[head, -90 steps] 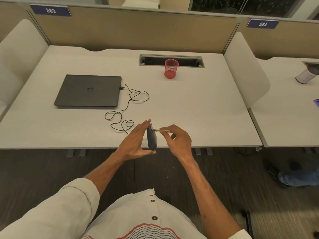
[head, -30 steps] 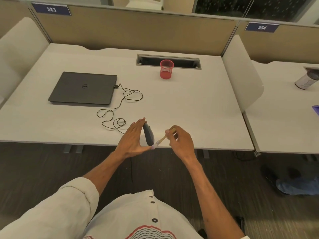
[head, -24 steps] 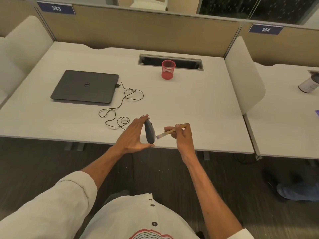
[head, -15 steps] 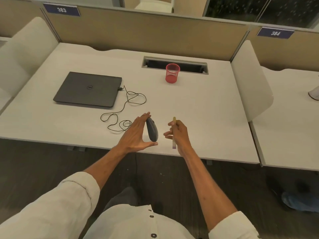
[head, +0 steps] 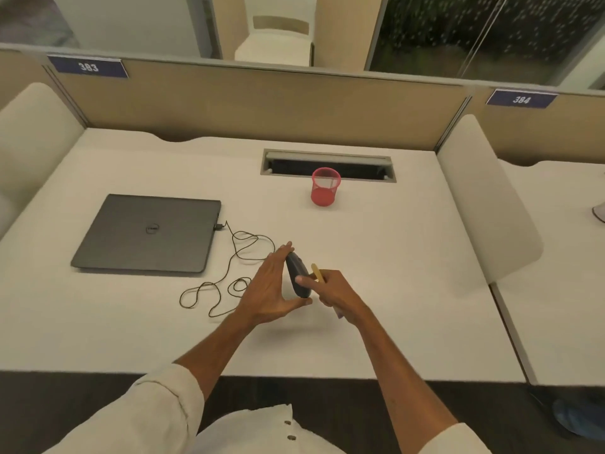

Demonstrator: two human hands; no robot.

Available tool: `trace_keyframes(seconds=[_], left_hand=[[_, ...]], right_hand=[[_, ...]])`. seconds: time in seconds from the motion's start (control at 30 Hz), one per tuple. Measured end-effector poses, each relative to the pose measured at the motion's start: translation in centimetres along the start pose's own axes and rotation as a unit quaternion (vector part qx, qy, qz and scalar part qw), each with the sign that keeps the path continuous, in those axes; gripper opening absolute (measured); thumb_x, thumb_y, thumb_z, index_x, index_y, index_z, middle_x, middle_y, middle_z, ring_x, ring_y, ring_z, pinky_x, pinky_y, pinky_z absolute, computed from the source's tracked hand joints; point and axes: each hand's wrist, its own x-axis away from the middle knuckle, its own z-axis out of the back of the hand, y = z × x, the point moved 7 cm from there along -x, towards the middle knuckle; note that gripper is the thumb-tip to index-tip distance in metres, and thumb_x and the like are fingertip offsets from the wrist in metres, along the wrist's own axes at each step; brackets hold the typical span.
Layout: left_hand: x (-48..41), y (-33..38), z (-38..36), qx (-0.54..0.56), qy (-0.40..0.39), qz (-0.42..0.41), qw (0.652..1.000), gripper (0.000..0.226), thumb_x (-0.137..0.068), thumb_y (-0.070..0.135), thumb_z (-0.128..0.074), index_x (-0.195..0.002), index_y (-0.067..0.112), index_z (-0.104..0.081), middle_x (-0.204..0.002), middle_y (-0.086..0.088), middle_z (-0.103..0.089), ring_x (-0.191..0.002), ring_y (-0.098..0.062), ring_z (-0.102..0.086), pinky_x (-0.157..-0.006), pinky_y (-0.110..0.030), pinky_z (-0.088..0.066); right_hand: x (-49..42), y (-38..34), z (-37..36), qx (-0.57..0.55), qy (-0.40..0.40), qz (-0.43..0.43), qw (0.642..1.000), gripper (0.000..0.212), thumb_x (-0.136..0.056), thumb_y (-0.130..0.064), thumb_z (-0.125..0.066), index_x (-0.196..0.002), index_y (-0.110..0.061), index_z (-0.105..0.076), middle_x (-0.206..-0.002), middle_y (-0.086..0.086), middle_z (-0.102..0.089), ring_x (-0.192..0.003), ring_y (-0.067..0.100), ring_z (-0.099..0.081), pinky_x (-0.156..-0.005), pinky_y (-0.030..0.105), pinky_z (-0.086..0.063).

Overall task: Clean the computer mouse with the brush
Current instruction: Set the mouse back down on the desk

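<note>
Left hand [head: 266, 291] grip clasping mouse [head: 297, 277] on edge, right hand [head: 334, 290] grip closed on brush [head: 317, 271]

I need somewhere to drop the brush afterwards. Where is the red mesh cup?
In the head view, the red mesh cup stands at the desk's far middle, just before the cable slot, right of the laptop.

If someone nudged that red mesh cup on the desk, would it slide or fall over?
Probably slides first: the red mesh cup looks empty and light. A push near its rim could tip it, since it stands taller than wide. Once on its side, its round wall would likely roll across the desk.
</note>
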Motion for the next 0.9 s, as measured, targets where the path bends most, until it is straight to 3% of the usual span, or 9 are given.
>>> trace_keyframes(seconds=[0.1,0.2,0.37,0.47,0.6,0.9], left_hand=[[-2.3,-1.3,0.4,0.013,-0.003,0.007,1.000,0.128,-0.078,0.064,-0.089,-0.171,0.017,-0.015,-0.179,0.007,-0.020,-0.165,-0.013,-0.023,-0.135,-0.040,-0.025],[-4.0,-2.6,0.2,0.001,-0.004,0.017,1.000,0.129,-0.077,0.064,-0.089,-0.170,0.012,-0.016,-0.179,0.002,-0.019,-0.166,-0.017,-0.021,-0.137,-0.045,-0.020],[-5.9,-4.1,-1.0,-0.009,-0.009,0.051,0.999,0.122,-0.080,0.062,-0.086,-0.168,0.009,-0.021,-0.181,-0.003,-0.014,-0.169,-0.018,-0.009,-0.138,-0.048,-0.003],[-6.2,-4.9,-1.8,-0.002,-0.024,0.080,0.997,0.123,-0.078,0.066,-0.085,-0.168,0.011,-0.021,-0.181,-0.004,-0.011,-0.170,-0.019,-0.006,-0.138,-0.047,-0.002],[-6.8,-5.4,-2.4,-0.008,-0.032,0.095,0.995,0.112,-0.084,0.062,-0.083,-0.166,0.014,-0.024,-0.181,-0.006,-0.010,-0.170,-0.020,-0.004,-0.138,-0.046,-0.002],[-7.5,-5.4,-2.9,-0.044,-0.068,0.091,0.993,0.107,-0.089,0.056,-0.080,-0.169,0.013,-0.023,-0.181,-0.007,-0.008,-0.170,-0.022,-0.006,-0.138,-0.042,-0.002]], right_hand=[[-2.4,-1.2,0.3,0.020,0.020,-0.001,1.000,0.055,-0.087,-0.063,-0.083,-0.105,-0.011,-0.074,-0.076,-0.005,-0.067,-0.064,0.012,-0.056,-0.053,0.020,-0.043],[-4.4,-1.9,0.2,0.055,0.051,-0.008,0.997,0.057,-0.087,-0.058,-0.085,-0.115,-0.010,-0.072,-0.104,0.006,-0.076,-0.093,0.023,-0.072,-0.076,0.032,-0.054],[-6.2,-1.7,-0.3,0.092,0.135,-0.032,0.986,0.059,-0.087,-0.052,-0.086,-0.119,-0.006,-0.067,-0.114,0.008,-0.075,-0.103,0.029,-0.073,-0.076,0.034,-0.053],[-6.3,-1.5,-0.7,0.101,0.179,-0.036,0.978,0.059,-0.086,-0.051,-0.087,-0.118,-0.007,-0.066,-0.113,0.008,-0.076,-0.100,0.029,-0.072,-0.076,0.029,-0.047],[-6.4,-1.2,-1.0,0.110,0.212,-0.041,0.970,0.055,-0.084,-0.053,-0.086,-0.109,-0.012,-0.059,-0.104,0.005,-0.074,-0.093,0.028,-0.071,-0.078,0.034,-0.054],[-6.9,-0.1,-1.9,0.102,0.209,-0.077,0.970,0.062,-0.084,-0.057,-0.084,-0.111,-0.013,-0.050,-0.102,0.004,-0.068,-0.092,0.031,-0.067,-0.070,0.032,-0.045]])
